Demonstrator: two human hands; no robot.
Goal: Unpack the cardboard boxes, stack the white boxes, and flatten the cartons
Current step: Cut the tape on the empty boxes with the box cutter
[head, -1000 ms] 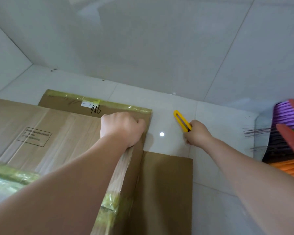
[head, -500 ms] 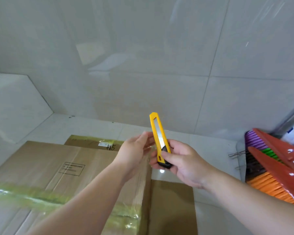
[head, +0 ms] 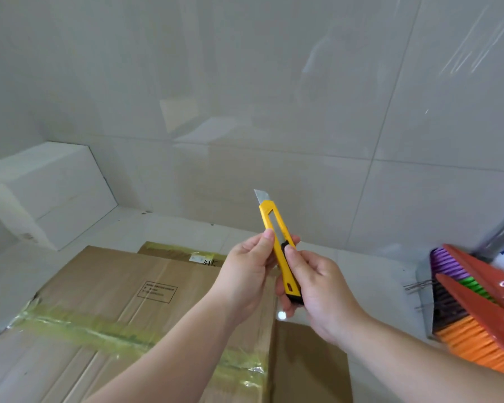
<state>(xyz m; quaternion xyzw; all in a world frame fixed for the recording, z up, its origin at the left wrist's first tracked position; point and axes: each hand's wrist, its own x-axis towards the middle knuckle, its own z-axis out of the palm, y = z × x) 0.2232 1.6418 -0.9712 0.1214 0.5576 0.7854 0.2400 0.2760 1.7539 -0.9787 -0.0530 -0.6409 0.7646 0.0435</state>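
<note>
A yellow utility knife [head: 275, 228] stands upright in front of me, a short piece of blade showing at its tip. My right hand [head: 317, 289] grips its lower handle, thumb on the black slider. My left hand [head: 249, 270] pinches the knife's upper body with thumb and fingers. Below my hands lies a large sealed cardboard box [head: 105, 309] with a band of yellowish tape across its top. A flattened carton [head: 309, 365] lies on the floor to its right, another [head: 169, 251] behind it. A white box [head: 44, 193] stands at the far left by the wall.
Brooms with orange, purple and green bristles and red plastic heads [head: 483, 312] lean at the right edge. A glossy tiled wall [head: 274, 97] rises close behind the boxes. White floor tiles [head: 370, 283] show between the cartons and the brooms.
My right hand picked the knife up from the floor and raised it. My left hand left the box edge and took hold of the knife. The blade now sticks out at the tip.
</note>
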